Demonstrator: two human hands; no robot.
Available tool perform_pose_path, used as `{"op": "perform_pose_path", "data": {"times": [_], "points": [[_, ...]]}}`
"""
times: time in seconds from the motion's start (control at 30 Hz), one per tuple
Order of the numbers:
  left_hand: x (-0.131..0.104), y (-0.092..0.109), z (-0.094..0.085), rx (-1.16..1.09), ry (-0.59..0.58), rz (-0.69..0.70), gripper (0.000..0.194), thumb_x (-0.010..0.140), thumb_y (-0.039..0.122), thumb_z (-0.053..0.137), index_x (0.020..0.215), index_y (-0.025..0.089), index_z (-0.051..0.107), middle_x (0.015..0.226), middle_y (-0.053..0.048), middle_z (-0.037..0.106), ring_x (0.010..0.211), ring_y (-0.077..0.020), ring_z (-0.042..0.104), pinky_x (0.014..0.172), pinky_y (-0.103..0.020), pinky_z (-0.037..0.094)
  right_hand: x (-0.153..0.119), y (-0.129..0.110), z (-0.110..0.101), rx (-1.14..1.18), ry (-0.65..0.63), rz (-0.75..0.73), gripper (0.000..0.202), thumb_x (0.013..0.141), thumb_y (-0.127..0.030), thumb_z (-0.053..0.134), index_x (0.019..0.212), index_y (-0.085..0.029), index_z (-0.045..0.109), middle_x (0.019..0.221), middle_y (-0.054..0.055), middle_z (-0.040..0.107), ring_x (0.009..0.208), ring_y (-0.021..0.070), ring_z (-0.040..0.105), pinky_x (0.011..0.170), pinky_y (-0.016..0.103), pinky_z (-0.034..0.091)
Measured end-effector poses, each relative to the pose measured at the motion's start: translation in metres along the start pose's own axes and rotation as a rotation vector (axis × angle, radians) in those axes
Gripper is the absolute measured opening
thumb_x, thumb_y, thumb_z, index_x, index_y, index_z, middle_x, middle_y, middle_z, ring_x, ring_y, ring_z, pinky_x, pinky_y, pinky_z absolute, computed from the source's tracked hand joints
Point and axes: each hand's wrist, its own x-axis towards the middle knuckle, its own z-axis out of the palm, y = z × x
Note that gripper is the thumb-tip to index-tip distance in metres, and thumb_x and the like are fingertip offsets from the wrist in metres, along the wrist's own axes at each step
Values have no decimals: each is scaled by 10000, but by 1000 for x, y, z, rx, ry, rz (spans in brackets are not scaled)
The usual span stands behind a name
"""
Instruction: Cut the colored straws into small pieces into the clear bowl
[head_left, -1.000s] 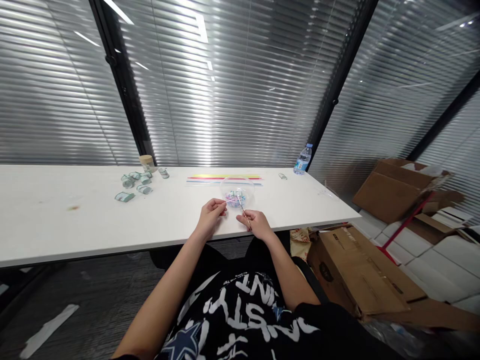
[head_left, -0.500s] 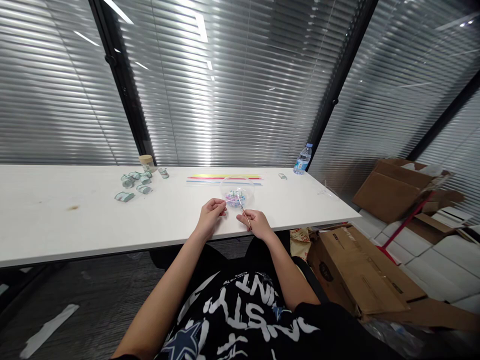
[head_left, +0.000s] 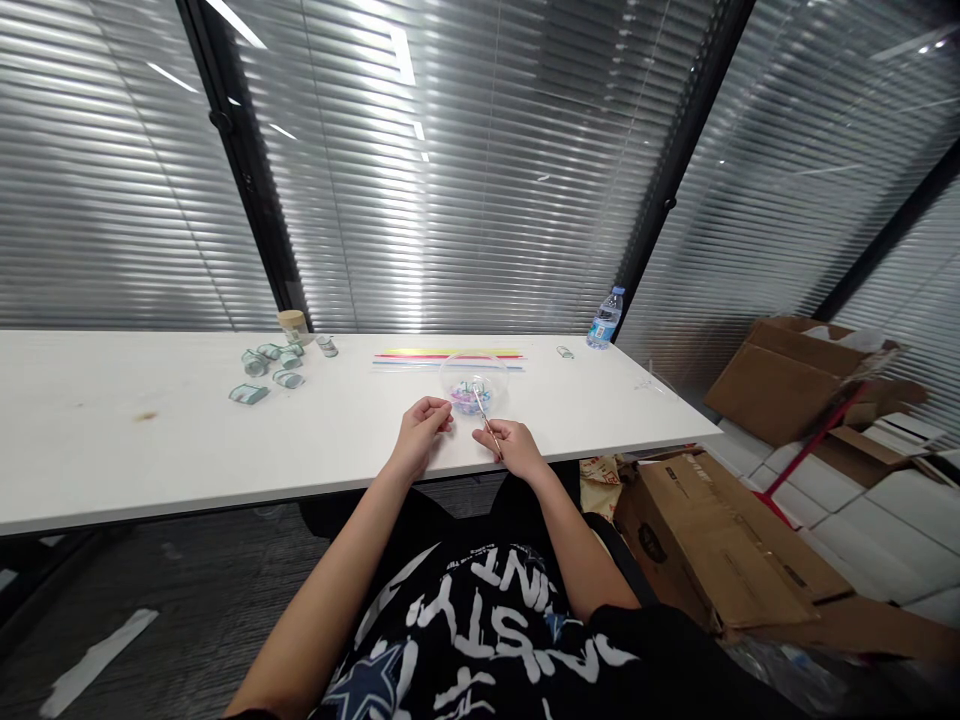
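A clear round bowl (head_left: pixel 495 378) stands near the table's front edge, holding a pile of small pink, blue and green pieces (head_left: pixel 466 401). My right hand (head_left: pixel 511 445) is closed on slim scissors (head_left: pixel 483 412) with a reddish handle, their metal tips pointing into the bowl. To the left of the bowl, my left hand (head_left: pixel 426 425) has thumb and index finger pinched together at the rim. Anything between those fingertips is too small to make out. Behind the bowl lie several thin yellow, red and blue straw-like sticks (head_left: pixel 405 355).
Several clear objects with green edges (head_left: pixel 289 378) lie at left, near a jar with a tan lid (head_left: pixel 292 322). A similar small item (head_left: pixel 565 352) and a water bottle (head_left: pixel 606 320) are at right. Cardboard boxes (head_left: pixel 720 540) stand beyond the table's right end.
The thin pale strip that stuck out from my left fingertips toward the scissors no longer shows. Both hands have stayed almost in place.
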Motion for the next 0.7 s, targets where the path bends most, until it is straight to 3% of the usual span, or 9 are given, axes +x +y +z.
{"op": "perform_pose_path", "data": {"times": [0.7], "points": [[0, -1, -1, 1, -5, 1, 362, 628, 430, 800, 775, 156, 614, 620, 6, 588, 563, -97, 509, 599, -242, 395, 2, -3, 0, -49, 8, 35, 488, 778, -618, 561, 629, -161, 477, 487, -26, 457, 483, 85, 425, 527, 202, 318]]}}
